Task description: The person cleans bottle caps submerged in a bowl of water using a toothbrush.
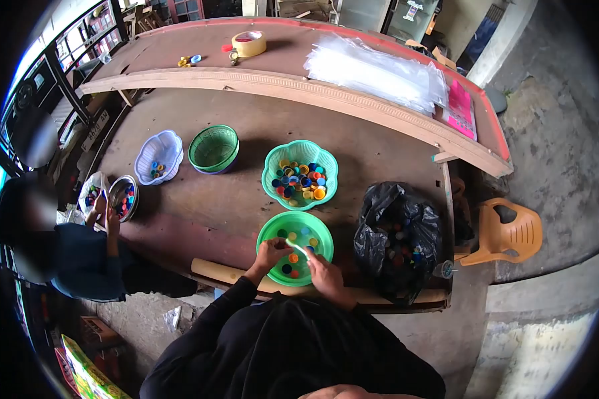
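Over a round green basin (327, 234) my left hand (271, 253) is closed in a pinch, its fingertips hiding most of what they hold. My right hand (326, 276) grips a slim white and pale green toothbrush (299, 249), whose head meets the left fingertips. Several bottle caps in blue, yellow, orange and dark colours lie inside the basin, below both hands. Just beyond it stands a scalloped turquoise basket (270, 191) heaped with mixed caps. To the right, a black plastic bag (373, 226) lies open with more caps in it.
A co-worker (86, 259) at left handles caps over a metal bowl (133, 211). Near them are a lilac basket (170, 147) and green basket (213, 147). A raised shelf (206, 78) carries tape (249, 44) and plastic sheets (373, 73). An orange chair (512, 229) stands right.
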Tool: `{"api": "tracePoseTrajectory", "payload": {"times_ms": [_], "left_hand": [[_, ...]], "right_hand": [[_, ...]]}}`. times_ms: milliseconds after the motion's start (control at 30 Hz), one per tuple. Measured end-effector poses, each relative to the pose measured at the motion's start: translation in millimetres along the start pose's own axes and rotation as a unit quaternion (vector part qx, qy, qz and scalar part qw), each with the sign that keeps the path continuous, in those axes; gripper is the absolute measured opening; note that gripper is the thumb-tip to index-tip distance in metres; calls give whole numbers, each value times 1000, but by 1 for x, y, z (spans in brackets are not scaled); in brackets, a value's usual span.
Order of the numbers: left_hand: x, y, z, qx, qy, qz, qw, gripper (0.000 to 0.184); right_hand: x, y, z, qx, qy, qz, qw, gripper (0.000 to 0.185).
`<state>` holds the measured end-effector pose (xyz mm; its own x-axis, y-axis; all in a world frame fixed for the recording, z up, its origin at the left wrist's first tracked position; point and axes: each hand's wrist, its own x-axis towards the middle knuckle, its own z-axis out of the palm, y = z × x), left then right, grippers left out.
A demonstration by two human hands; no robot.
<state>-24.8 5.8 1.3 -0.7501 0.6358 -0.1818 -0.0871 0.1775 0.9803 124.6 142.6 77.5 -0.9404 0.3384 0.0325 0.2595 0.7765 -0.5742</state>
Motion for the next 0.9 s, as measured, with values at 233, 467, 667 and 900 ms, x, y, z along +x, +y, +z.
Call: {"api": "tracePoseTrajectory", "payload": {"times_ms": [233,467,667,900], "left_hand": [[-19,16,4,-289,10,-100,952,26],[-30,26,8,-460,-44,-111,880,24],[-31,19,12,-511,-67,-100,851,19],[-33,13,16,-501,-71,-79,859,19]], "right_hand": [[-3,10,17,45,14,6,999,41],[-3,20,29,92,-10,-5,996,40],[-14,5,22,65,-13,-28,997,42],[-11,-8,6,49,-86,19,995,43]]}}
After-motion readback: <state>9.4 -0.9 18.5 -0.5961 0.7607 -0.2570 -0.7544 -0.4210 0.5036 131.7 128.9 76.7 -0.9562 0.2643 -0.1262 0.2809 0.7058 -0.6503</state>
